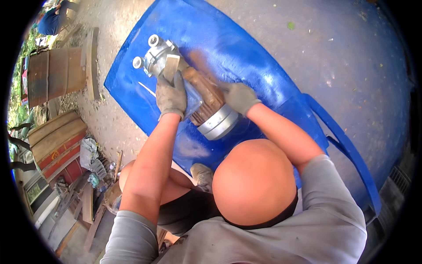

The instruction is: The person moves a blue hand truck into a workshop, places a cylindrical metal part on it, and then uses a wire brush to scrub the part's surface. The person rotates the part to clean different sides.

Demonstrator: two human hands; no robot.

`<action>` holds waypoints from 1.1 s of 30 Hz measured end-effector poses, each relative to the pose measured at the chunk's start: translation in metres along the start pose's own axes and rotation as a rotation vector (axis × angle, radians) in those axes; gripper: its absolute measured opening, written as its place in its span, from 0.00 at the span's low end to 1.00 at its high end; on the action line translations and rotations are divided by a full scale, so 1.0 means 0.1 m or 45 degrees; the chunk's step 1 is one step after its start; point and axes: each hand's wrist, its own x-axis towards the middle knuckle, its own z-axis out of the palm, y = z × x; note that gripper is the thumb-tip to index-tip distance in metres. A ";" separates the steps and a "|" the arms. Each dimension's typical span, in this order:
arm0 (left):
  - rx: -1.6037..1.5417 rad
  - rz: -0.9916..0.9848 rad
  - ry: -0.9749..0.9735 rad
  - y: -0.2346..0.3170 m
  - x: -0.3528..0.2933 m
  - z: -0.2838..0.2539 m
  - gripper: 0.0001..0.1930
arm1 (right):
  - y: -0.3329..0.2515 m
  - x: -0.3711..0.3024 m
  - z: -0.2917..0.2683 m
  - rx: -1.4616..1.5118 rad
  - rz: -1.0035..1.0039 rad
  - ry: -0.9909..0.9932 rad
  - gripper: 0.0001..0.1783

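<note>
A motor-like machine lies on a blue platform [145,88], with a rusty finned body [207,90] and a silver end cap [218,123] nearest me. Its far end is a silver metal housing [161,60] with two round ports. My left hand [172,95], in a dirty grey glove, is closed on a flat tan piece [172,65] against the machine's left side. A bluish see-through part [192,100] sits beside that palm. My gloved right hand [241,97] is curled at the right side of the rusty body. What its fingers hold is blurred and hidden.
My bent knee [255,182] rises close to the machine. A blue curved rail [347,149] extends from the platform's right side. At left are a rusty metal sheet [57,75], a wooden box [57,136] and scrap boards [88,202]. A person [50,22] is far off at upper left.
</note>
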 end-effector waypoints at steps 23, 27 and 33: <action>0.108 0.064 0.091 -0.04 0.01 -0.01 0.34 | -0.14 -0.07 0.05 0.093 -0.061 0.039 0.29; 0.091 0.030 0.024 -0.11 0.06 0.00 0.34 | 0.02 0.18 0.26 0.186 -0.140 0.089 0.31; 0.109 0.055 0.032 -0.10 0.03 -0.02 0.36 | 0.06 -0.53 -0.02 0.068 -0.033 -0.081 0.35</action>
